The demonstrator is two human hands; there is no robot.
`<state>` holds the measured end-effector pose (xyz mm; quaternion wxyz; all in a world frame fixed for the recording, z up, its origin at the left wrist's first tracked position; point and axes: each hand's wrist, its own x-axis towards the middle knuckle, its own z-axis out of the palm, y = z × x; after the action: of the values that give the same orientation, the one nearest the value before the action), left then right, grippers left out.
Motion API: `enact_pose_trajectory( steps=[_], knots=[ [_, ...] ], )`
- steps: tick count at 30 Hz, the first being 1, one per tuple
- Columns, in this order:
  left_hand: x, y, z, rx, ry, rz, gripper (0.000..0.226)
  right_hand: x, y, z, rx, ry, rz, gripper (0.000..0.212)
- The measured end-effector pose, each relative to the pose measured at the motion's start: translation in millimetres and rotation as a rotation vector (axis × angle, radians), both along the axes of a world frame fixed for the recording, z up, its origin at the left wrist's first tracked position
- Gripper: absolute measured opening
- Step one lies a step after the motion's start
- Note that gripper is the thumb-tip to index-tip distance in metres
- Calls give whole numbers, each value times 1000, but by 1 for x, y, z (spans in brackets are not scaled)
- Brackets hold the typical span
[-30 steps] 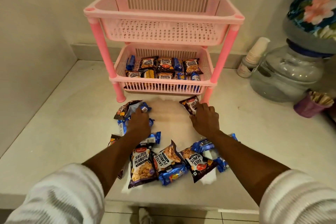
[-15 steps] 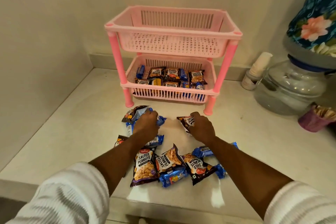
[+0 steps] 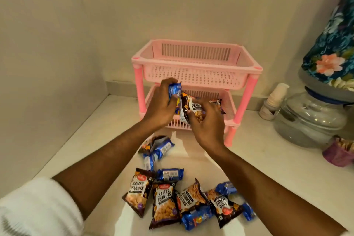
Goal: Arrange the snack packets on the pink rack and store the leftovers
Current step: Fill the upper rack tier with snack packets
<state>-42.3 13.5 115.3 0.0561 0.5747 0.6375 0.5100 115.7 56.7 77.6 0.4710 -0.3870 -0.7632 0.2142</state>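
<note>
1. Nearest, a loose heap of packets [image 3: 183, 202] lies on the counter [image 3: 268, 168]: dark peanut bags and blue wrappers overlapping at mixed angles. The two left bags stand roughly lengthwise away from the viewer, print upright; the two to their right are turned, their lettering running sideways or upside down.
2. A smaller cluster [image 3: 156, 148] of mostly blue wrappers lies beyond it, close to the rack's front.
3. Half a second ago both hands were down on the counter, picking up packets; now they are raised in front of the rack's lower tier. The left hand [image 3: 160, 104] grips a blue packet [image 3: 174, 90], its long axis near vertical. The right hand [image 3: 207, 123] clasps a peanut bag [image 3: 191, 108], upright and tilted slightly, label towards the camera. The hands are close together, the two packets almost touching.
4. I judge this a carry: both packets are about to go into a tier, with many more left on the counter.
5. Farthest, the pink rack [image 3: 195, 59]: the upper tier looks empty, and the lower tier holds packets, largely hidden by the hands.
</note>
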Motion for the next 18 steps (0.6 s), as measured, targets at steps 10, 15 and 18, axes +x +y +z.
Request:
enact_pose_trajectory(
  steps=[10,15,18],
  knots=[
    [-88,42,114,91,62,34,39,-77,36,128,135,93,-9,33],
    [-120,85,126,21,184,75,42,-119,81,151,146,9,-130,35],
    [-136,106,124,-115,263,94,45,-136,108,153,85,-168,-182,38]
  ],
)
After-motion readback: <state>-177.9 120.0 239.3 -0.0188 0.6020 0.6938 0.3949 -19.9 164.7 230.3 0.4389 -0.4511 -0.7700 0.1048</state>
